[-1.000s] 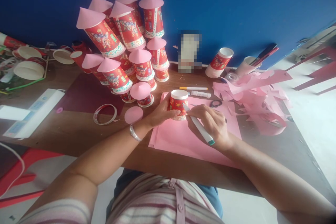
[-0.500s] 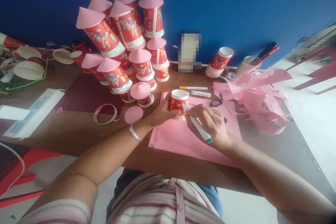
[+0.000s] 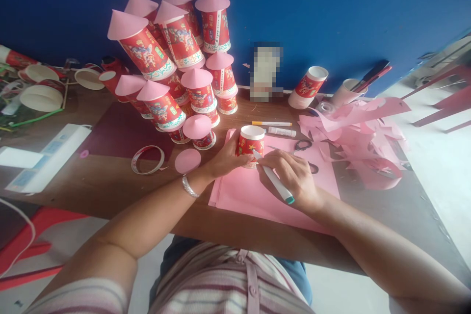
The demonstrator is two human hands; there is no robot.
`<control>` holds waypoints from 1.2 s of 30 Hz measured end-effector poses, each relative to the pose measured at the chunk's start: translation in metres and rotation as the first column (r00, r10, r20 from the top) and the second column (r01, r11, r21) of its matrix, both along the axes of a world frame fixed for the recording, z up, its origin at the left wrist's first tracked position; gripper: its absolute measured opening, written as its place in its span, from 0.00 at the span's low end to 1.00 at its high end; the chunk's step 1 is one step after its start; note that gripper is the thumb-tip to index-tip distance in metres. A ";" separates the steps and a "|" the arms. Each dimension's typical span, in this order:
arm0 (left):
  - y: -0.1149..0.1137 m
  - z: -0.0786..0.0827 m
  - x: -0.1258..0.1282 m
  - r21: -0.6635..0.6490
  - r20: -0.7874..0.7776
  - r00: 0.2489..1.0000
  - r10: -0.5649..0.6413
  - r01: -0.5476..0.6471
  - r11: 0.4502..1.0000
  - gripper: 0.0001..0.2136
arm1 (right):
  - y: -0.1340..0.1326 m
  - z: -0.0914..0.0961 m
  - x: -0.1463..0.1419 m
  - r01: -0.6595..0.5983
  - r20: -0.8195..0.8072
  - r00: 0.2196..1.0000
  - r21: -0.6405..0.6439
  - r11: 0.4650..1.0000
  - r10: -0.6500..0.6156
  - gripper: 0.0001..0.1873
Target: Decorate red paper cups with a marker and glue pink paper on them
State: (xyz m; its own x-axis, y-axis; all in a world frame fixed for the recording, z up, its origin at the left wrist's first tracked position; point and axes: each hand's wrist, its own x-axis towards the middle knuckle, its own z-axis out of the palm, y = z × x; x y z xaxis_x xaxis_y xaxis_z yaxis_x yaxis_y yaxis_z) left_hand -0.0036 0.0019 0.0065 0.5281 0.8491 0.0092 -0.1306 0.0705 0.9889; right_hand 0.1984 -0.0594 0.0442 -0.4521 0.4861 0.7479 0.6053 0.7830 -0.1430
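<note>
A red paper cup [image 3: 252,138] with a white rim and a yellow star stands over pink paper sheets [image 3: 279,206]. Around its left side wraps my left hand [image 3: 232,156], thumb across the front. Pinched in my right hand [image 3: 294,174] is a white marker [image 3: 274,181] with a green end, its tip at the cup's front near the star. An orange marker [image 3: 271,123] and a white marker [image 3: 281,132] lie behind the cup. Scissors [image 3: 303,145] rest on the pink paper, partly hidden by my right hand.
Several red cups with pink cone tops [image 3: 164,103] are stacked at the back left. A pink disc [image 3: 187,161] and a paper ring [image 3: 147,160] lie left of my hands. Pink scraps [image 3: 368,137] and a pen holder [image 3: 348,92] are right. A power strip [image 3: 47,157] sits far left.
My right hand has shifted the marker slightly left and down across the cup's front. My left hand and the cup stay nearly in place.
</note>
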 end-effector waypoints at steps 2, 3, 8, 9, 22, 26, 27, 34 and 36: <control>0.000 0.001 0.000 0.009 -0.001 1.000 0.006 -0.006 1.000 0.32 | 0.000 0.000 -0.001 0.015 -0.015 1.000 0.018 1.000 -0.014 0.12; 0.000 0.001 0.001 0.018 -0.002 1.000 0.006 -0.006 1.000 0.31 | 0.000 0.001 -0.001 0.022 -0.024 0.999 0.030 0.999 -0.021 0.12; -0.001 0.003 0.002 0.021 -0.009 1.000 0.006 -0.006 1.000 0.30 | 0.002 0.004 0.001 0.021 -0.041 0.999 0.049 0.999 -0.019 0.10; -0.001 0.003 0.002 0.020 -0.014 1.000 0.016 -0.016 1.000 0.31 | 0.003 0.004 0.002 0.018 -0.043 0.999 0.048 0.999 -0.016 0.10; -0.001 0.002 0.003 0.110 -0.076 0.996 0.048 -0.040 0.993 0.29 | 0.003 0.004 0.001 0.027 -0.009 1.000 0.045 0.999 -0.026 0.08; -0.001 0.003 0.003 0.111 -0.109 0.992 0.057 -0.045 0.993 0.28 | 0.002 0.002 -0.001 0.029 -0.011 1.000 0.032 0.999 -0.028 0.10; -0.002 0.004 0.003 0.110 -0.115 0.992 0.056 -0.044 0.993 0.28 | 0.002 0.001 -0.001 0.023 -0.006 1.000 0.020 1.000 -0.023 0.10; -0.001 0.002 0.003 0.091 -0.133 0.990 0.050 -0.038 0.995 0.30 | 0.000 -0.003 0.001 -0.030 0.013 0.999 -0.024 0.999 0.031 0.11; -0.001 0.001 0.003 0.093 -0.127 0.991 0.051 -0.040 0.995 0.30 | 0.000 -0.003 0.001 -0.033 0.012 0.999 -0.019 0.999 0.033 0.10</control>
